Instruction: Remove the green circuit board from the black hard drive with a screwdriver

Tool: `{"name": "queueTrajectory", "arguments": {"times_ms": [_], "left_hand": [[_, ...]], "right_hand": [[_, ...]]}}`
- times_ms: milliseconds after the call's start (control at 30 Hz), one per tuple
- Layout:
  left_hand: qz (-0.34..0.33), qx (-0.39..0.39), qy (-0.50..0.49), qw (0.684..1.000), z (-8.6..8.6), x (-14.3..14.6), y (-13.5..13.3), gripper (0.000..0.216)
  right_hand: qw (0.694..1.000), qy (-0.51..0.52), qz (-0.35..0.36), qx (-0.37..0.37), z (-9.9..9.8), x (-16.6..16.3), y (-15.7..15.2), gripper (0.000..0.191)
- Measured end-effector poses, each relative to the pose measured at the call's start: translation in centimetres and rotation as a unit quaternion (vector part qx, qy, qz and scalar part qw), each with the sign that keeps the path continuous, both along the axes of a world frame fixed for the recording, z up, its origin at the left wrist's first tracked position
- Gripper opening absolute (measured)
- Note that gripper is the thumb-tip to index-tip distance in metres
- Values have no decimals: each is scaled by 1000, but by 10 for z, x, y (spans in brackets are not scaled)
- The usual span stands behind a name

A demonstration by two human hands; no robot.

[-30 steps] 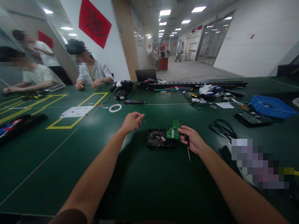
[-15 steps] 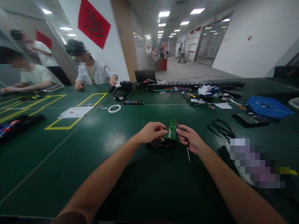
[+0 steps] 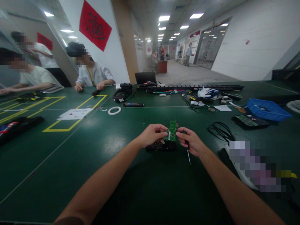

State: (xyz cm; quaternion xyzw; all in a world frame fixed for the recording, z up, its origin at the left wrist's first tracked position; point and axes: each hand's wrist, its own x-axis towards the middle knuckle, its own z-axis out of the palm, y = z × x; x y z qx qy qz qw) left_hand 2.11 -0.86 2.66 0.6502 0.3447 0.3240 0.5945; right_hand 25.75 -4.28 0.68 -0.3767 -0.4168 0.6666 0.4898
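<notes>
A green circuit board (image 3: pixel 172 131) is lifted at an angle above a black hard drive (image 3: pixel 161 146) that lies on the green table (image 3: pixel 131 184). My left hand (image 3: pixel 152 135) pinches the board's left edge. My right hand (image 3: pixel 191 142) pinches its right edge, fingers closed, and also keeps a thin screwdriver (image 3: pixel 188 156) against the palm, its shaft pointing down toward me. Both hands hide part of the drive.
Black cables (image 3: pixel 220 131) and another drive (image 3: pixel 249 120) lie to the right, a blue tray (image 3: pixel 267 111) beyond them. A white tape ring (image 3: pixel 114 110) and paper (image 3: pixel 73 114) lie left of centre. Co-workers sit at the far left. A power strip (image 3: pixel 189 88) runs along the back.
My left hand came in from the open table on the left and took hold of the green board's left edge. The right hand has kept its grip.
</notes>
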Motion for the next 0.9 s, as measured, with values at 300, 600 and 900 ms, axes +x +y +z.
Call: {"name": "queueTrajectory", "arguments": {"times_ms": [300, 600, 900], "left_hand": [[-12, -12, -4, 1000, -1, -8, 5, 24], [5, -39, -2, 999, 0, -8, 6, 17], [-15, -19, 23, 999, 2, -8, 4, 17]], "right_hand": [[1000, 26, -9, -6, -2, 0, 3, 32], [999, 24, -26, -12, 0, 2, 4, 33], [1000, 15, -21, -12, -3, 3, 5, 35]]}}
